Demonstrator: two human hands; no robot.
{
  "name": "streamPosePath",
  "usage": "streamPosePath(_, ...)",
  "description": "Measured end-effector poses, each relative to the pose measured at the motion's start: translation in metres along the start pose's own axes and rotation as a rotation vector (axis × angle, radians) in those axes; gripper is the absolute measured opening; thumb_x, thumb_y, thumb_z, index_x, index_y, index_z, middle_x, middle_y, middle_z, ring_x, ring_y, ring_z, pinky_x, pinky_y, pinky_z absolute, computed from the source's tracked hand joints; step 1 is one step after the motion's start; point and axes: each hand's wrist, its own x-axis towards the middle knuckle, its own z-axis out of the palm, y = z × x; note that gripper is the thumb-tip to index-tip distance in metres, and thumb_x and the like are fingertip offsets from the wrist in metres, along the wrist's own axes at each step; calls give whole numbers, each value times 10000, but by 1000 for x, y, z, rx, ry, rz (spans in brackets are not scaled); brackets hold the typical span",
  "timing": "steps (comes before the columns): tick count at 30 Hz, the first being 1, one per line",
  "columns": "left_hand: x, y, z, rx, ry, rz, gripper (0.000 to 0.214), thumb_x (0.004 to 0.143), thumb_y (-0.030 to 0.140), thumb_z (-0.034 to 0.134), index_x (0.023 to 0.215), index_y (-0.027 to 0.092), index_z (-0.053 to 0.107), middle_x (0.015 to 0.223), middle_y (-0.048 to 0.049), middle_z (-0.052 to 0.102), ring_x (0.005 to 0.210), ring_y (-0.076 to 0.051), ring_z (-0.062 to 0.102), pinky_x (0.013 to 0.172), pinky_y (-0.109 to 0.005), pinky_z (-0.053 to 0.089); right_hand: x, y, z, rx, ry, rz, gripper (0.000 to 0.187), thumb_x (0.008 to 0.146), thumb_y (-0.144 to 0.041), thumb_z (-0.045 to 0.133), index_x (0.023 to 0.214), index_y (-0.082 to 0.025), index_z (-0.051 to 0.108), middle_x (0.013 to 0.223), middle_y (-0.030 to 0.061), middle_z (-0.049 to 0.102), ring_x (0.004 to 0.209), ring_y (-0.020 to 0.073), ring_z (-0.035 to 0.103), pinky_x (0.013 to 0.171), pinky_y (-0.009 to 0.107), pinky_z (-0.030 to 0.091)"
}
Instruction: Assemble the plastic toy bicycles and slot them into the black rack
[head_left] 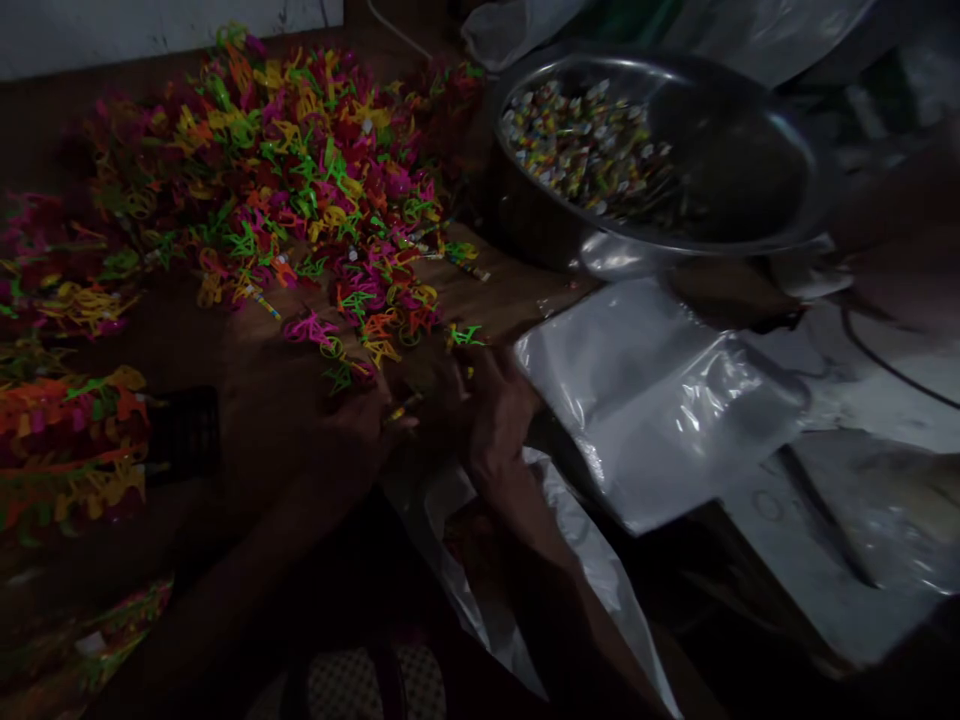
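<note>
The room is dim, and a brown wooden table (255, 355) fills the middle of the view, with a white panel (165, 35) behind its far left side. Across the table's far and left parts spreads a heap of small plastic figures (300, 170) in pink, green, yellow and orange, thinning into loose pieces toward the person. A few printed sticks lie among them, one slanting at the heap's near edge (262, 302). The left hand (364, 425) is at the near part of the table, thumb and fingers closed on a short yellow-patterned stick (399, 411), just beyond which lie some of the loose figures. The right hand (496, 410) is just beside it, fingers bent down toward the table near a bright green figure (466, 336); whether it grips anything cannot be told in the shadow. A white plastic sheet (592, 565) lies beneath the right forearm. Farther right a clear plastic bag (667, 400) lies flat, and beyond it stands a shiny steel basin (607, 250) with a pile of small printed sticks (585, 145) gathered on its left side. At the far left, more colourful figures (71, 450) sit in rows beside a black tray (184, 435).
</note>
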Motion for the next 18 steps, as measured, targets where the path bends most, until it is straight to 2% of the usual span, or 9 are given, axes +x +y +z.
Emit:
streamPosePath(3,1,-9,-6,105,145,-27,284,1018,370,501,1122,166,669,1027,-101,727,960,-238,675,842,-325,503,7,-19,16,27,-144,-188,294,1000,-345,438,1045,-223,701,1056,122,691,917,250,636,770,355,488)
streamPosePath(5,4,-14,-13,219,206,-65,288,997,336,530,1188,162,659,1141,-126,697,1075,-285,635,912,-381,499,11,-27,27,-26,-169,-227,273,996,-321,456,1048,-192,691,1053,130,697,981,272,621,846,382,471)
streamPosePath(8,13,-19,-23,330,121,-94,301,971,244,540,1244,163,635,1281,-139,638,1174,-317,579,982,-428,479,17,-32,36,-116,-166,-207,254,994,-288,454,981,-186,686,1005,124,705,988,281,599,885,404,436)
streamPosePath(10,15,-24,-28,360,60,-108,282,972,195,499,1209,151,645,1235,-143,651,1140,-312,589,980,-431,477,20,-31,36,-144,-154,-201,229,982,-270,468,962,-193,682,1007,124,706,999,287,586,895,412,422)
streamPosePath(12,12,-34,-31,353,91,-123,277,972,199,491,1197,149,646,1173,-140,668,1088,-302,609,967,-425,480,22,-30,33,-153,-116,-188,214,970,-259,480,1004,-196,681,1054,132,701,1023,297,578,911,428,417)
streamPosePath(14,6,-45,-33,297,186,-138,305,964,225,518,1244,173,627,1185,-122,669,1086,-285,622,977,-412,480,25,-29,32,-150,-108,-203,225,964,-249,481,1055,-198,680,1114,140,692,1063,307,572,946,451,416)
streamPosePath(18,-8,-63,-35,59,352,-171,347,919,199,580,1262,191,630,1227,-92,676,1148,-257,626,1031,-387,480,32,-32,37,-74,-191,-314,244,954,-219,490,1104,-206,682,1196,149,681,1123,320,580,1018,509,405)
